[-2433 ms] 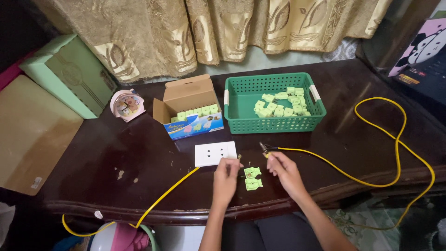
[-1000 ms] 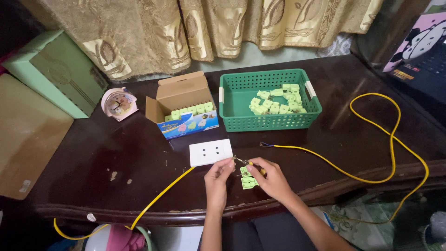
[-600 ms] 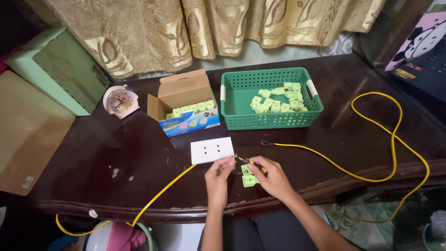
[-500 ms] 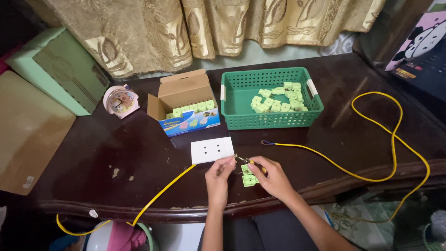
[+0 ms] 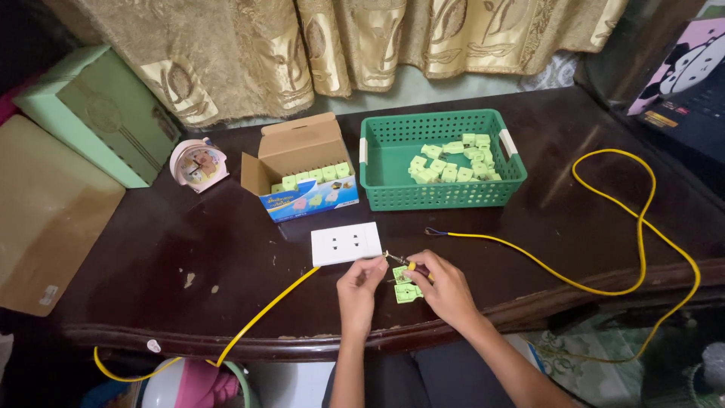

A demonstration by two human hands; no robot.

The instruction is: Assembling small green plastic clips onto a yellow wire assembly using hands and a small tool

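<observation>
A white double socket plate (image 5: 346, 242) lies flat on the dark wooden table (image 5: 226, 249). My left hand (image 5: 361, 281) sits just below its right end, fingertips pinched at the end of a yellow wire (image 5: 264, 310) that runs off to the lower left. My right hand (image 5: 442, 287) holds a small screwdriver (image 5: 400, 261) whose tip points at the left fingertips. Under my right hand lie two light green plug pieces (image 5: 405, 285). A second yellow wire (image 5: 529, 261) has its bare end resting near the socket plate's right side.
A green basket (image 5: 385, 166) with several green pieces stands behind, beside an open cardboard box (image 5: 302, 170) of the same pieces. A small round clock (image 5: 196, 162), a green box (image 5: 91, 113) and a cardboard sheet (image 5: 45, 227) lie left. The second yellow wire loops far right.
My right hand let go of the right-hand yellow wire's end and came in over the green pieces. Both hands now meet at the socket plate's right end, almost still over the last second.
</observation>
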